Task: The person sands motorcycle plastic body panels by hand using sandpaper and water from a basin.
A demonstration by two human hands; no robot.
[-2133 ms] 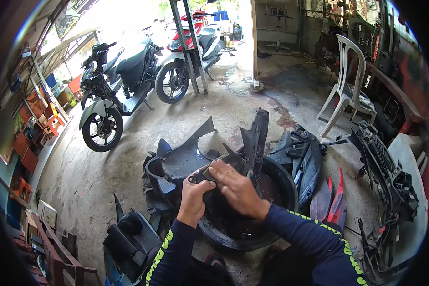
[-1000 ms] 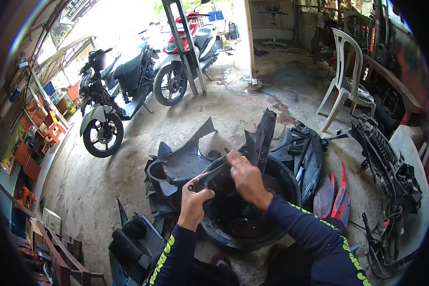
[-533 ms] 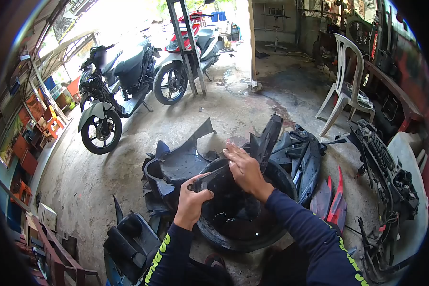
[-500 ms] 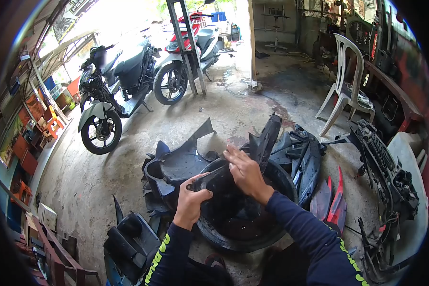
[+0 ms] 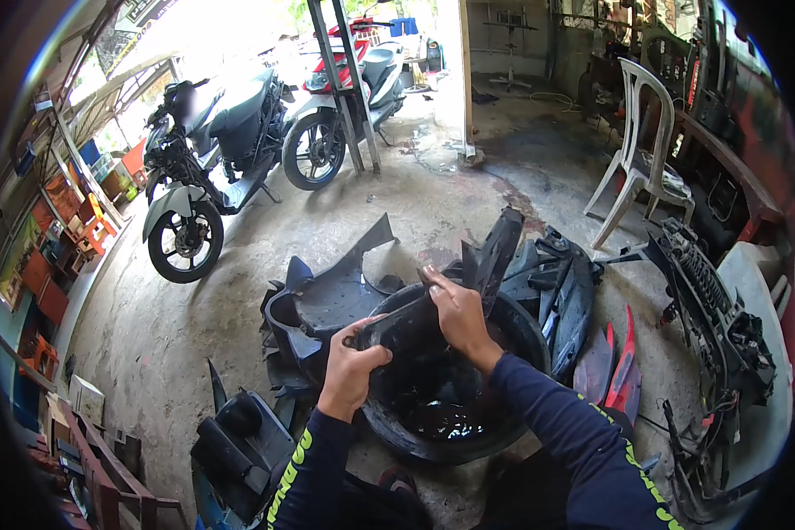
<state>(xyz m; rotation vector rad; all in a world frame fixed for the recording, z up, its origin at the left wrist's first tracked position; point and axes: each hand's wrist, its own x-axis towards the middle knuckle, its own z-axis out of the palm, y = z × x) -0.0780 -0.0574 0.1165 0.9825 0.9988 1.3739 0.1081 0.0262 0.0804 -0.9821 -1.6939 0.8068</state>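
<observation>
A black plastic motorcycle panel (image 5: 405, 329) is held tilted over a round black basin (image 5: 528, 408). My left hand (image 5: 352, 371) is closed round the panel's left end, with the thumb on the near side. My right hand (image 5: 459, 320) is at the right end, its fingers curled over the panel; whatever lies beneath them is hidden. Dark water (image 5: 455, 422) glints in the basin. Behind my right hand a long black fairing piece (image 5: 501, 252) rises from the basin.
Left of the basin lies a large dark body panel (image 5: 336, 296); more black parts (image 5: 243, 446) are nearer me. Red panels (image 5: 625, 367) and a motorcycle frame (image 5: 720, 344) lie to the right. A plastic chair (image 5: 640, 168) and parked motorcycles (image 5: 194, 190) stand farther off.
My right hand has gone from lying flatter across the panel to curling over it, slightly lower. My left hand keeps its grip. Bright reflections now show on the water.
</observation>
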